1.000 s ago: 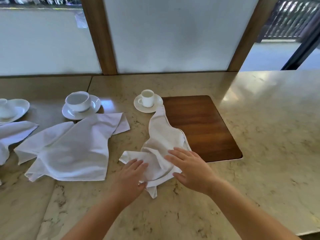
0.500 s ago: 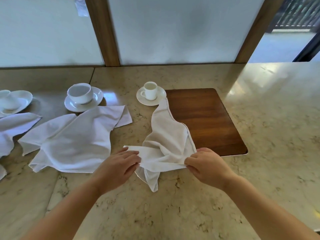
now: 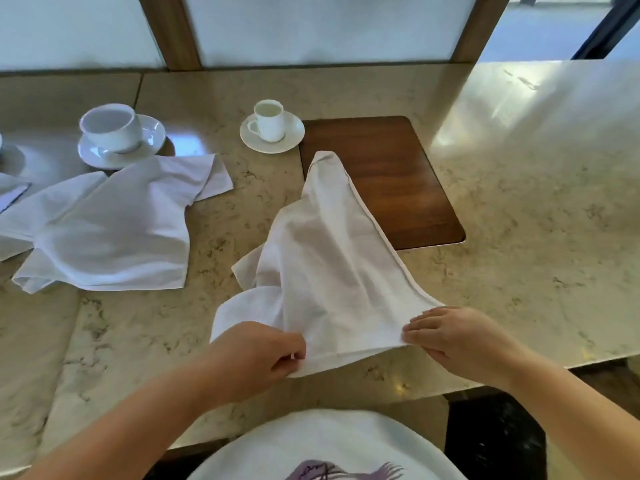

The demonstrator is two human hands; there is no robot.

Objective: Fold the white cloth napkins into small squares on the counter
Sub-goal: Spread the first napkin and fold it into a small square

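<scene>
Now both hands pinch the napkin [image 3: 329, 271] near edge, left hand [image 3: 256, 358] and right hand [image 3: 450, 337] at its corners; limp, light cloth, likely best held by corners and hems

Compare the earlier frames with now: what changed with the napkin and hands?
Both hands went from resting flat on the crumpled napkin to pinching its near edge; the left hand and right hand have drawn apart, stretching it. The other napkin, cups and wooden board stayed put.

Napkin [image 3: 329, 271] on counter [image 3: 519, 202] — cups behind
</scene>
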